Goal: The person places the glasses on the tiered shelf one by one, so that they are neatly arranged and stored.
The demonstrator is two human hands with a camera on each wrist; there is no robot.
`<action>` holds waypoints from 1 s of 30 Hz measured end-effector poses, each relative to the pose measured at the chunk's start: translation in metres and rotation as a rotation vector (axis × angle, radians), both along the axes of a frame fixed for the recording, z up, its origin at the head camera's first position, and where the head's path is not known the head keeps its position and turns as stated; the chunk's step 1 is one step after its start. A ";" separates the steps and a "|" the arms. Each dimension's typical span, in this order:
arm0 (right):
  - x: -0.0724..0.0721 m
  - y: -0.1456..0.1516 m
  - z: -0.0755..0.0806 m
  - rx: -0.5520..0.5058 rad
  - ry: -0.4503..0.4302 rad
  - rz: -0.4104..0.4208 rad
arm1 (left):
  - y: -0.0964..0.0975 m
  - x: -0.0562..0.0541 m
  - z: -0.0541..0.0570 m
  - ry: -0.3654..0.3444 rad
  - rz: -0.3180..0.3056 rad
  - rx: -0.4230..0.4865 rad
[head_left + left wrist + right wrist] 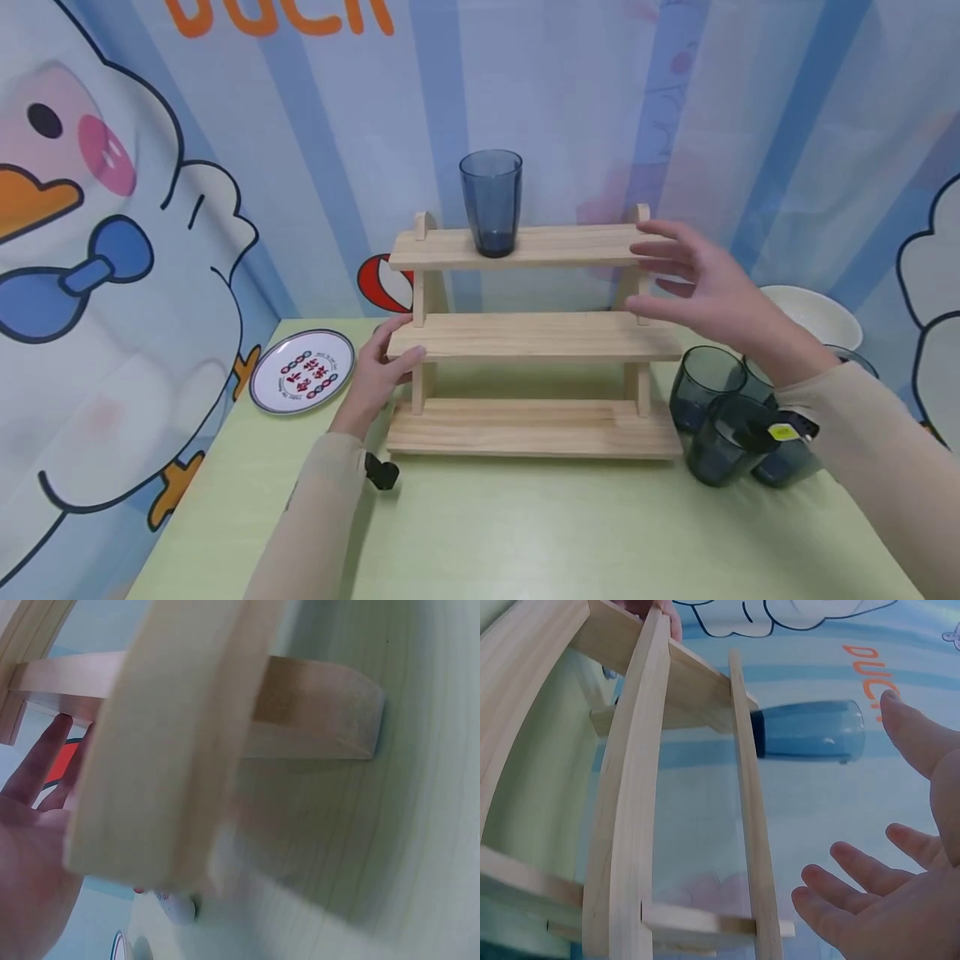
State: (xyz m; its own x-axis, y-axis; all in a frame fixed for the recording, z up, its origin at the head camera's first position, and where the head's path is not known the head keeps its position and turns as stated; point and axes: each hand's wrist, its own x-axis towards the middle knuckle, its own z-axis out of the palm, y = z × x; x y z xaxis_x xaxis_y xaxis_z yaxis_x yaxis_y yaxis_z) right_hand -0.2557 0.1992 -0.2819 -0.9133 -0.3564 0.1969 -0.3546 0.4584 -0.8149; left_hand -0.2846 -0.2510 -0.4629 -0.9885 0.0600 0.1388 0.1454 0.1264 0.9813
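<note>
- The left grip (372,377) holds the wooden stand (532,335) by the nine o'clock end of its middle board, thumb in front, fingers behind.
- The right grip (708,287) is released, fingers spread, near the stand's top board at two o'clock from the stand's middle.
- The three-tier stand is upright on the pale green tabletop (525,525).
- A blue glass (492,204) stands upright on the top board, towards eleven o'clock.
- Dark glasses (723,446) crowd together at four o'clock, just beside the stand; the right wrist and sleeve block some, so I cannot count them.
- A white bowl (813,312) sits at three o'clock, partly covered by that arm.
- A printed plate (302,372) lies at nine o'clock, near the left grip.
</note>
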 end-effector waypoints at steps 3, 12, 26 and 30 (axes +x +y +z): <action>0.006 0.017 -0.002 0.023 0.014 -0.037 | 0.000 -0.001 0.001 0.008 0.002 -0.002; 0.019 0.065 -0.020 0.093 0.013 -0.125 | 0.000 0.001 0.003 -0.005 0.004 -0.008; 0.052 0.119 -0.061 0.145 0.081 -0.295 | 0.001 0.002 0.001 0.001 0.005 -0.011; 0.060 0.131 -0.073 0.137 0.156 -0.321 | 0.001 0.002 0.001 0.008 0.005 -0.008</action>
State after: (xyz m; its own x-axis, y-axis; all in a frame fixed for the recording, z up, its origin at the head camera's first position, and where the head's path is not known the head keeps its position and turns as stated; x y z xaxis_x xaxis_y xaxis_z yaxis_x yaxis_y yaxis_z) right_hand -0.1958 0.3307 -0.3550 -0.9455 -0.0900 0.3129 -0.2905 0.6671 -0.6860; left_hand -0.2824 -0.2502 -0.4616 -0.9877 0.0563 0.1459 0.1523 0.1348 0.9791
